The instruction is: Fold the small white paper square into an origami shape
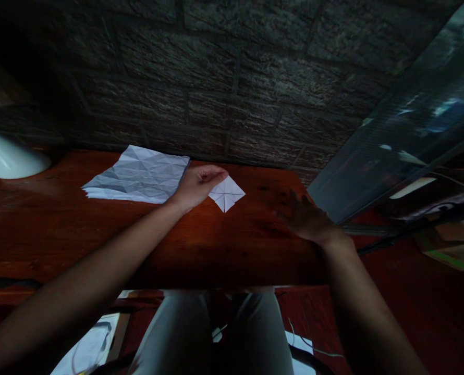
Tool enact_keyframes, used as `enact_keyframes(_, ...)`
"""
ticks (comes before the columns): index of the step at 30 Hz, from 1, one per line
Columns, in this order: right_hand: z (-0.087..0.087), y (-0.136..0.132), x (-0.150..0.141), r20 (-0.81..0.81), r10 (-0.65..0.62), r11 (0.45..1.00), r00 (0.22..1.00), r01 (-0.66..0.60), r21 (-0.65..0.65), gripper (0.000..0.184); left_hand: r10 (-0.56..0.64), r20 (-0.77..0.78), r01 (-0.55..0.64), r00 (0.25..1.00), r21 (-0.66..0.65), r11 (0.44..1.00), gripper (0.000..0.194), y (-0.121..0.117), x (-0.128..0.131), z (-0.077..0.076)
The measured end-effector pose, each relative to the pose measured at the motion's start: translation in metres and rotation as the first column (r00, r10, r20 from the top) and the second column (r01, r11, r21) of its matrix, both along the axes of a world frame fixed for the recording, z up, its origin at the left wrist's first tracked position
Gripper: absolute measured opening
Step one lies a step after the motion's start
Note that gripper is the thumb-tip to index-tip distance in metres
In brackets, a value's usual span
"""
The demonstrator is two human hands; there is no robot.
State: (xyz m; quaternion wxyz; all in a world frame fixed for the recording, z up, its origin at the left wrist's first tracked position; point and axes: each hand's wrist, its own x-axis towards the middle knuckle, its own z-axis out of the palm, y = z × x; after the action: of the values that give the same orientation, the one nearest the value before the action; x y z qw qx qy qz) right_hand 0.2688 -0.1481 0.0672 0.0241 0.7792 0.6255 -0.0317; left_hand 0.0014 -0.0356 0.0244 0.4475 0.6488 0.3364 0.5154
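Observation:
My left hand (200, 185) pinches the upper left edge of a small folded square of white paper (224, 195) between thumb and fingers. The paper is turned like a diamond, with crease lines crossing at its middle and small slits at its lower edges. Left of that hand lies a stack of creased white sheets (142, 172), its top sheet covered in triangular fold marks. Over the right end of the wooden table, my right hand (306, 216) is apart from the paper, fingers spread and holding nothing. It looks dark and slightly blurred.
The wooden table (216, 250) runs along a dark stone-patterned wall (224, 67). A white cup-like vessel (13, 156) is at the far left. To the right stands a translucent panel (384, 135), with a cardboard box (454, 245) on the floor beyond. My legs are beneath the table.

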Motion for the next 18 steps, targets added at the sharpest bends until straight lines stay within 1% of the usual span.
enact_keyframes(1,0.003,0.0,-0.005,-0.022,-0.073,0.996,0.997,0.072,-0.053,0.088,-0.003,0.001,0.003,1.0,-0.002,1.0,0.021,-0.001,0.0,0.0)
enact_keyframes(3,0.012,0.001,-0.021,-0.05,-0.093,0.995,0.994,0.092,-0.026,0.086,-0.003,0.005,0.003,1.0,-0.009,1.0,0.021,-0.001,0.0,0.001)
enact_keyframes(5,0.021,0.003,-0.041,-0.092,-0.018,0.996,0.996,0.026,0.087,0.079,0.004,0.004,-0.004,1.0,-0.014,1.0,0.022,-0.001,-0.001,0.001)
enact_keyframes(6,0.024,0.007,-0.052,-0.118,0.043,0.986,0.992,-0.023,0.166,0.074,0.01,0.001,-0.01,1.0,-0.012,1.0,0.023,-0.001,-0.001,0.001)
enact_keyframes(7,0.026,0.012,-0.061,-0.156,0.137,0.967,0.978,-0.098,0.236,0.066,0.017,-0.004,-0.017,1.0,-0.006,1.0,0.023,0.0,-0.002,0.001)
enact_keyframes(8,0.026,0.018,-0.07,-0.203,0.242,0.938,0.949,-0.174,0.301,0.057,0.025,-0.01,-0.025,1.0,0.002,1.0,0.024,0.001,-0.003,0.0)
enact_keyframes(10,0.023,0.035,-0.084,-0.307,0.421,0.874,0.854,-0.292,0.389,0.043,0.037,-0.025,-0.036,0.999,0.024,0.999,0.025,0.003,-0.005,0.0)
enact_keyframes(11,0.019,0.043,-0.088,-0.365,0.489,0.853,0.792,-0.346,0.392,0.035,0.041,-0.03,-0.04,0.999,0.033,0.999,0.026,0.004,-0.006,0.0)
enact_keyframes(12,0.015,0.051,-0.091,-0.418,0.532,0.837,0.737,-0.38,0.394,0.03,0.043,-0.035,-0.042,0.998,0.036,0.998,0.027,0.005,-0.007,-0.001)
enact_keyframes(15,0.0,0.067,-0.091,-0.523,0.588,0.805,0.617,-0.385,0.452,0.021,0.032,-0.041,-0.032,0.999,0.021,0.999,0.03,0.006,-0.008,-0.001)
enact_keyframes(16,-0.005,0.07,-0.088,-0.552,0.599,0.797,0.58,-0.365,0.481,0.019,0.021,-0.043,-0.02,0.999,0.019,1.0,0.031,0.005,-0.008,-0.001)
enact_keyframes(18,-0.015,0.072,-0.082,-0.644,0.596,0.8,0.479,-0.286,0.528,0.019,0.006,-0.032,-0.005,0.999,0.011,1.0,0.028,0.004,-0.007,-0.002)
